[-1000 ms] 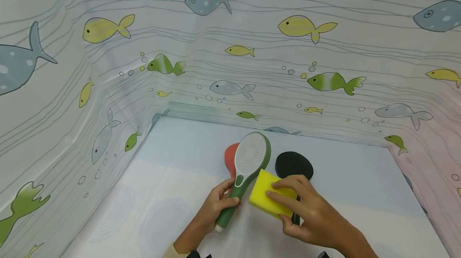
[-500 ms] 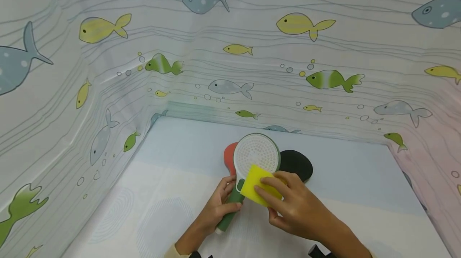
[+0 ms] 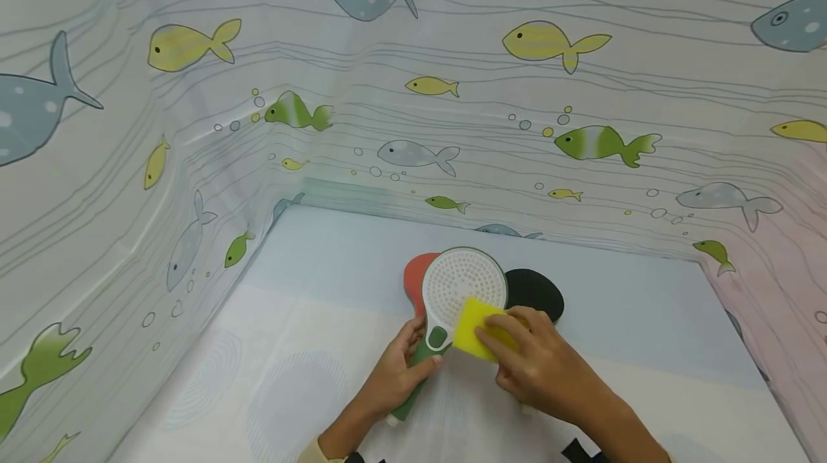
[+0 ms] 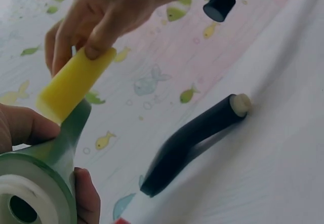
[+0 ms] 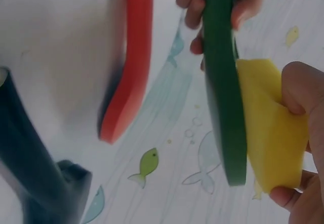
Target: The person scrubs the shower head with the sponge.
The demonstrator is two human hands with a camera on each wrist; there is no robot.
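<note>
My left hand grips the handle of a green shower head, whose white perforated face is turned up toward the head camera. In my right hand a yellow sponge is pinched between thumb and fingers. The sponge lies against the lower right of the white face; the right wrist view shows the sponge flat along the green shower head's edge. In the left wrist view, the handle's white hollow end faces that camera.
Behind the green one, a red shower head lies on the white surface, partly covered. A black shower head lies to its right, its handle mostly hidden by my right hand. A fish-patterned sheet rises around the surface.
The green shower head has turned so its face points more upward. My right hand has brought the sponge from beside it leftward onto the face, with a slight shift back right.
</note>
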